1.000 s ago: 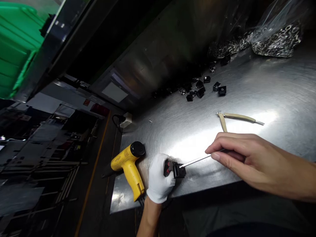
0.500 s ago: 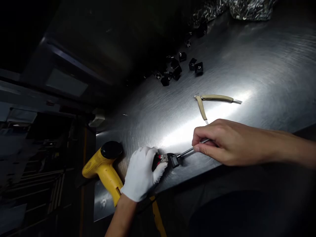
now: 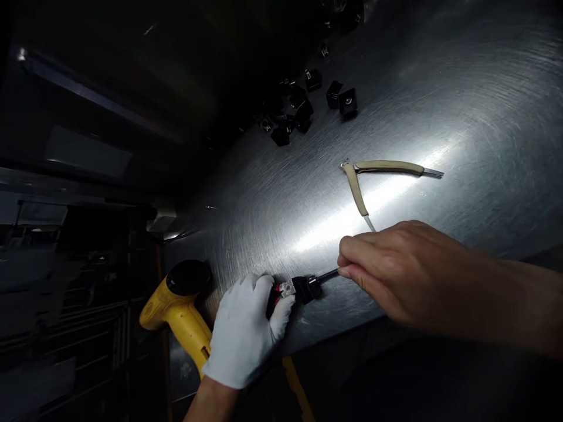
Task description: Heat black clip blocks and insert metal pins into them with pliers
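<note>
White-gloved, the left hand [image 3: 246, 331] clutches red-handled pliers [image 3: 287, 288] whose nose meets a black block [image 3: 302, 291] near the table [image 3: 255, 223] edge. Pinching a thin rod [image 3: 328, 275], the right hand [image 3: 391, 272] is now nearer the block than a moment ago, so the rod probably sits deeper.

The glove [image 3: 233, 346] on the left hand [image 3: 246, 328] is white, the hand tool [image 3: 287, 288] red and black with a silver-grey head, the block [image 3: 302, 290] black, the rod [image 3: 328, 275] dark. The heat gun [image 3: 189, 322] is yellow with a black end; the V-shaped tool [image 3: 389, 166] is beige with silver tips. Fine scratches pattern the silver-grey tabletop [image 3: 488, 193].
</note>
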A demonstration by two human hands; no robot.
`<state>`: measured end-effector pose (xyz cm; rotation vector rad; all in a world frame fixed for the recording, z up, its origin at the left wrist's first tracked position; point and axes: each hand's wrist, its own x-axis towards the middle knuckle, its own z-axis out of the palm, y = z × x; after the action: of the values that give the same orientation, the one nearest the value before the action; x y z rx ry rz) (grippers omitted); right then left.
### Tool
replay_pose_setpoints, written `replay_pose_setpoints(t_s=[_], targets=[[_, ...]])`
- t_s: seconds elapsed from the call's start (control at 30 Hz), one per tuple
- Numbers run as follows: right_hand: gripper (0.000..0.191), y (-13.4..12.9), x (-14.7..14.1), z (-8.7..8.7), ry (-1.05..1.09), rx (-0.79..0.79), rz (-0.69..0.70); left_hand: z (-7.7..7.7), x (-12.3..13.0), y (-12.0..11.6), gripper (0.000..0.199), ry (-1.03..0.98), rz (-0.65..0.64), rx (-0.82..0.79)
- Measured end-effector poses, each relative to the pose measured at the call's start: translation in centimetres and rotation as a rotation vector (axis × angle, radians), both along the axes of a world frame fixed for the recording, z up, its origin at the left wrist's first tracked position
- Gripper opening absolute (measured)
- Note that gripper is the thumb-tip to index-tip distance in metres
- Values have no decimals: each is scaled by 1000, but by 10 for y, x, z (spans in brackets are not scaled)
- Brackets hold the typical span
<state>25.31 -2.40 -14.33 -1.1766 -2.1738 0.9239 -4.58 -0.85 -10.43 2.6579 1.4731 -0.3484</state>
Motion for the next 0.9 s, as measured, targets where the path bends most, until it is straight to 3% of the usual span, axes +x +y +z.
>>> replay_pose_setpoints(t_s=[0.43, 0.9], targets=[[21, -4, -6, 1, 38, 63, -106, 2, 19, -23, 36, 116, 230, -5], [18, -8, -9, 11, -23, 65, -144, 3, 36, -37, 36, 158, 328, 73]])
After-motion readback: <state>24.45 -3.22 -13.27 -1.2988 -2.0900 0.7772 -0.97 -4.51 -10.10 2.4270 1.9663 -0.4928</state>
